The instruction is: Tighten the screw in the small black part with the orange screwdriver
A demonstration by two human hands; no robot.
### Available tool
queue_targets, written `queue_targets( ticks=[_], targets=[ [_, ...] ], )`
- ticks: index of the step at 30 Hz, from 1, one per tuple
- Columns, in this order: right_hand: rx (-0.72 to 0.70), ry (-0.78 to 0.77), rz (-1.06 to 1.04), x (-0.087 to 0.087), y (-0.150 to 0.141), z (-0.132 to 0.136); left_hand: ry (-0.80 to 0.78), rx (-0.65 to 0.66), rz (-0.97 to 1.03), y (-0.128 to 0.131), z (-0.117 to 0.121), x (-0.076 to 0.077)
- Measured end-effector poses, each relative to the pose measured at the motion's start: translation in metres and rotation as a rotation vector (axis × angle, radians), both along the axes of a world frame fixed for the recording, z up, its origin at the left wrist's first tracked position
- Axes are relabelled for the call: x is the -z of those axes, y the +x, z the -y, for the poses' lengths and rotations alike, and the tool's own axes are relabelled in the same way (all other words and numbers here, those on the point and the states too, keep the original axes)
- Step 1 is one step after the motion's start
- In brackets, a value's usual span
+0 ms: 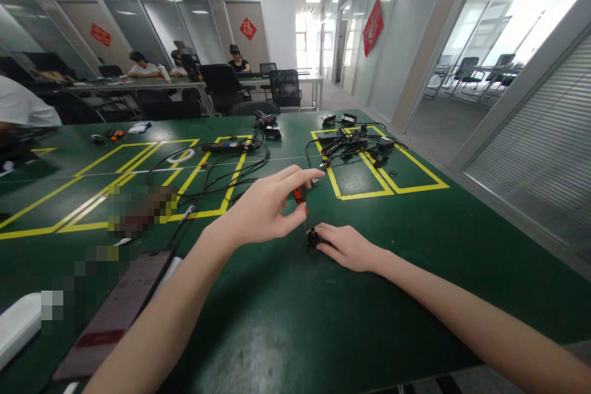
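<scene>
My left hand is closed around the red and black handle of a small screwdriver, with the index finger stretched out over its top. The thin shaft points down to a small black cylindrical part on the green table. Whether the tip touches that part is too small to tell. My right hand pinches the black part from the right, its thumb and fingers against the side. Its exact kind does not show.
Several black cables and tools lie inside yellow tape outlines ahead. A coiled cable runs across the left side of the green table. A dark tablet-like slab and a white object lie near my left forearm. People sit farther back.
</scene>
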State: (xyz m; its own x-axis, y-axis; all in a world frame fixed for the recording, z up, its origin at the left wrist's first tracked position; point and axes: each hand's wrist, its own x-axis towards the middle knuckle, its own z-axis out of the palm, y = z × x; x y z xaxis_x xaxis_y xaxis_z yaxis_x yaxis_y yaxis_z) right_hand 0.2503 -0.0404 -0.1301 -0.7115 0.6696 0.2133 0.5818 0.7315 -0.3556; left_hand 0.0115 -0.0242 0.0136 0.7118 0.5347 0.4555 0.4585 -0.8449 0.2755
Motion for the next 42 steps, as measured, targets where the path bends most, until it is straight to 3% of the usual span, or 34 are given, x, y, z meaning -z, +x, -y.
queue_targets(
  ticks=[3,8,29,33,42],
  targets=[
    [0.002,0.010,0.003,0.0019,0.0003,-0.0003,-0.039,0.009,0.026,0.0009,-0.0009,0.0004],
    [0.008,0.019,-0.005,0.0032,0.0003,-0.0002,0.002,-0.086,-0.013,0.0022,-0.0017,0.0028],
    [0.001,0.014,-0.001,0.0002,-0.0013,0.0003,0.003,-0.034,0.017,0.0052,0.0000,0.0047],
    [0.000,0.015,0.005,0.0006,-0.0010,-0.0001,0.082,-0.049,0.021,0.0050,-0.0011,0.0052],
    [0.003,0.013,0.011,0.0017,-0.0004,-0.0006,0.056,0.030,0.100,0.0078,-0.0021,0.0094]
  ],
)
